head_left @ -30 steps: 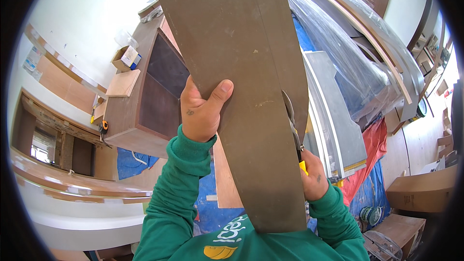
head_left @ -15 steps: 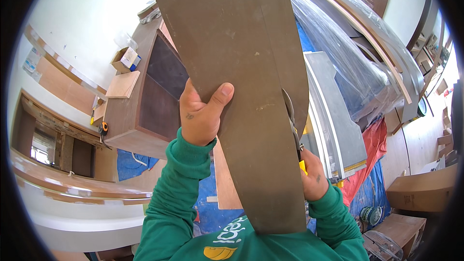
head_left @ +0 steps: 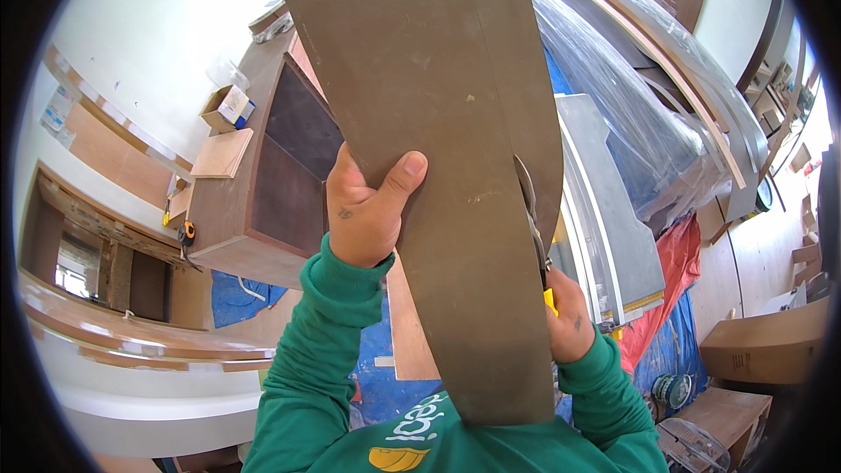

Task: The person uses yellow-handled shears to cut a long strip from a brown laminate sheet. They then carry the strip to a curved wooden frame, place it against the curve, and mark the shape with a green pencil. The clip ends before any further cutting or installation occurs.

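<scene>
A long brown flexible sheet, like laminate, stretches from the top of the view down to my chest. Around its left edge my left hand is closed, thumb on the upper face and fingers hidden underneath. At the sheet's right side my right hand grips metal snips by a handle with a yellow part showing. The snips' blades sit in a slit in the sheet, where a strip on the right parts from the main piece. A thin line runs up the sheet beyond the blades. The lower blade is hidden.
To the left stands an open brown cabinet with a tape measure at its corner. Grey panels and plastic-wrapped sheets lie to the right. A cardboard box and blue and red tarps are at the lower right.
The sheet has shifted slightly to the right, with my left hand moving along. The upper snips blade shows a little higher at the slit. My right hand stays in nearly the same place.
</scene>
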`<state>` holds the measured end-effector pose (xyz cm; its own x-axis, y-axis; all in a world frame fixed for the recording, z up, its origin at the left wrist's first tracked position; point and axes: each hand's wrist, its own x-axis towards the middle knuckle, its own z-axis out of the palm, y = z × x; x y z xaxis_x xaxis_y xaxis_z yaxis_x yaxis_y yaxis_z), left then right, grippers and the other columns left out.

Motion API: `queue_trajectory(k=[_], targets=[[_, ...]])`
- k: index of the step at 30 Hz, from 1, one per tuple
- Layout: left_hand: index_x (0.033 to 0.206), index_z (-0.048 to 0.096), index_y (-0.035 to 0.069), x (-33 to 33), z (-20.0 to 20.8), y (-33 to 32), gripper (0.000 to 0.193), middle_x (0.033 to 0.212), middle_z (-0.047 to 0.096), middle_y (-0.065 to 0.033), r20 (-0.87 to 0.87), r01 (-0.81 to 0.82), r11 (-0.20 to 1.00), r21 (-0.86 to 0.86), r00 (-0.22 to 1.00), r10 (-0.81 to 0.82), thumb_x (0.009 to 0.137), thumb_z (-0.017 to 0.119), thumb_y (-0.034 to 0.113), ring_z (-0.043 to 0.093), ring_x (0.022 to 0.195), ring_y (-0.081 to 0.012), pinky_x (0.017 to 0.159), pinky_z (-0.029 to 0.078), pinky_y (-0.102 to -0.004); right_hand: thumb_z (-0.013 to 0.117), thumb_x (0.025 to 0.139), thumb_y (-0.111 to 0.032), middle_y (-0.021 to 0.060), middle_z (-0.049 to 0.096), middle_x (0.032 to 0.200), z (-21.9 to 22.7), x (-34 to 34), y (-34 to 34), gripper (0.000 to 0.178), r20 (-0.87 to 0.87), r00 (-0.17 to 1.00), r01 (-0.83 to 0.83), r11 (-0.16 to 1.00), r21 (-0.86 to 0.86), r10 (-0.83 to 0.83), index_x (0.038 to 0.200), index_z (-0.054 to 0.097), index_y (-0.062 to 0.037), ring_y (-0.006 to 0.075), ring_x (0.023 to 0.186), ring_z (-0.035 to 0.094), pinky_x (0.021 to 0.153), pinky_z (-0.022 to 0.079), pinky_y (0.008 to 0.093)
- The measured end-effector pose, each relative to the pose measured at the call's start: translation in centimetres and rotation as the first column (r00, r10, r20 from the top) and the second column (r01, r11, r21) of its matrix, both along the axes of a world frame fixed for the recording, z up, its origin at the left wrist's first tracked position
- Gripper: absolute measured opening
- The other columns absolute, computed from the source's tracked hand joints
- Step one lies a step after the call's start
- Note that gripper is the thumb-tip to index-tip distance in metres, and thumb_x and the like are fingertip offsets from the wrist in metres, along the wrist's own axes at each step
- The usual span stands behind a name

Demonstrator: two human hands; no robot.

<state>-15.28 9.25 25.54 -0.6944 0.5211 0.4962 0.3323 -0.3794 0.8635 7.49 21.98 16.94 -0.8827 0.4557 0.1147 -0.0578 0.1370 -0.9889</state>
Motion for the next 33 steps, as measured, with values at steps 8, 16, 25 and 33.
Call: queue_trajectory(k=[8, 16, 25, 33], targets=[[0.134, 0.057, 0.002, -0.1, 0.2, -0.3, 0.037, 0.127, 0.067, -0.0087, 0.012, 0.024, 0.998, -0.053, 1.0, -0.024, 0.099, 0.069, 0.005, 0.063, 0.115, -0.0175, 0.103, 0.048, -0.0343, 0.061, 0.091, -0.011, 0.025, 0.063, 0.092, -0.8, -0.5, 0.2, 0.026, 0.044, 0.999, 0.024, 0.996, 0.083, -0.028, 0.112, 0.061, 0.0061, 0.0449, 0.082, 0.059, 0.078, 0.05, 0.0423], [0.129, 0.061, -0.001, -0.1, 0.3, 0.2, 0.031, 0.118, 0.071, -0.0084, 0.009, -0.004, 1.0, 0.019, 1.0, 0.004, 0.099, 0.069, 0.004, 0.066, 0.107, -0.0158, 0.095, 0.053, -0.0318, 0.063, 0.091, -0.014, 0.0252, 0.061, 0.085, -0.6, -0.6, 0.0, 0.025, 0.028, 0.998, 0.045, 0.997, 0.064, -0.047, 0.106, 0.061, 0.006, 0.0449, 0.077, 0.059, 0.073, 0.05, 0.0422], [0.131, 0.06, 0.0, -0.1, 0.5, 0.2, 0.033, 0.121, 0.07, -0.0091, 0.016, 0.023, 1.0, 0.02, 1.0, -0.023, 0.099, 0.069, 0.003, 0.066, 0.109, -0.0165, 0.097, 0.053, -0.0323, 0.064, 0.093, -0.018, 0.027, 0.06, 0.09, -0.4, -1.7, 0.5, 0.029, -0.039, 0.999, 0.027, 0.999, 0.048, -0.025, 0.11, 0.06, 0.0052, 0.0491, 0.083, 0.057, 0.074, 0.049, 0.0459], [0.131, 0.059, -0.001, -0.2, 0.9, 0.2, 0.033, 0.122, 0.07, -0.0091, 0.004, 0.015, 1.0, 0.009, 1.0, -0.015, 0.099, 0.068, 0.003, 0.066, 0.109, -0.0169, 0.097, 0.052, -0.0327, 0.065, 0.094, -0.022, 0.0256, 0.061, 0.09, 0.1, -1.6, 0.4, 0.031, 0.013, 0.999, 0.048, 0.995, 0.092, -0.049, 0.108, 0.06, 0.006, 0.046, 0.08, 0.058, 0.074, 0.05, 0.043]])
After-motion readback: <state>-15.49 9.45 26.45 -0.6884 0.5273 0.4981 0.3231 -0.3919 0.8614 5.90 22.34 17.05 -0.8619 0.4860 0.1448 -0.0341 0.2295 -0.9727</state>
